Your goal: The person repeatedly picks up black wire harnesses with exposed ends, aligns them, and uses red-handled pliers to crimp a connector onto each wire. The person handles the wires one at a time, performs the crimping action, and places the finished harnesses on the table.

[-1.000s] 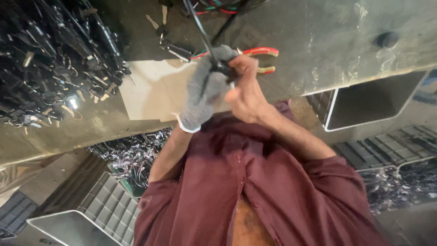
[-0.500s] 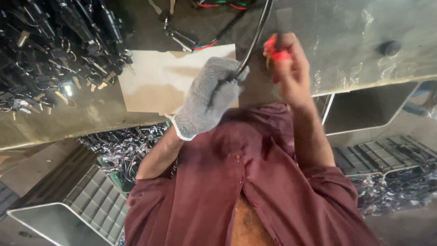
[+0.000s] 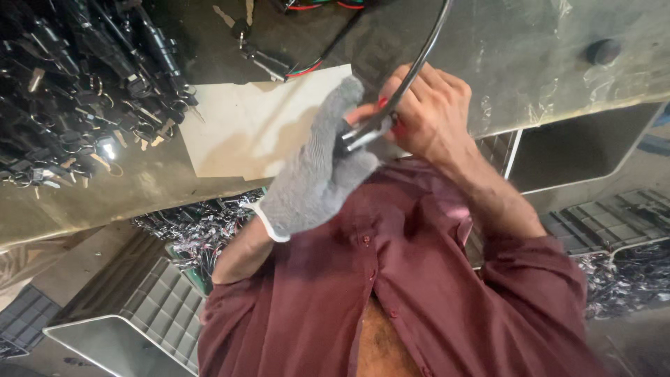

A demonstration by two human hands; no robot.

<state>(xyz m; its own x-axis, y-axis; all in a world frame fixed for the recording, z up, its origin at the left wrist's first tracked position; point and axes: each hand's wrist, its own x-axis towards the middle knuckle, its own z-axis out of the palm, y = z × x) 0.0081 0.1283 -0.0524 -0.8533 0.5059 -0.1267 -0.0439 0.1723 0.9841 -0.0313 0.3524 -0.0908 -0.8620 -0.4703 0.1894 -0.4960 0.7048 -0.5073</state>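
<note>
My left hand [image 3: 314,181], in a grey knit glove, pinches the metal end of a black cable [image 3: 421,56] that arcs up and out of the top of the view. Pressed against it from the right, my bare right hand [image 3: 433,112] closes around red-handled pliers [image 3: 383,104]. Only slivers of red show between the fingers. The pliers' jaws meet the cable end [image 3: 359,136] right at the gloved fingertips. Both hands are raised close in front of my maroon shirt [image 3: 391,293], above the metal workbench [image 3: 530,63].
A pale card sheet [image 3: 251,129] lies on the bench behind the hands. A heap of black keyed parts [image 3: 77,84] fills the upper left. Red and green wires [image 3: 307,66] trail at the top. Grey crates [image 3: 160,307] and tangled parts sit lower left and right.
My right hand has come back down from the upper right with the pliers and now closes on the cable end beside the gloved hand. Both hands are nearer the camera.
</note>
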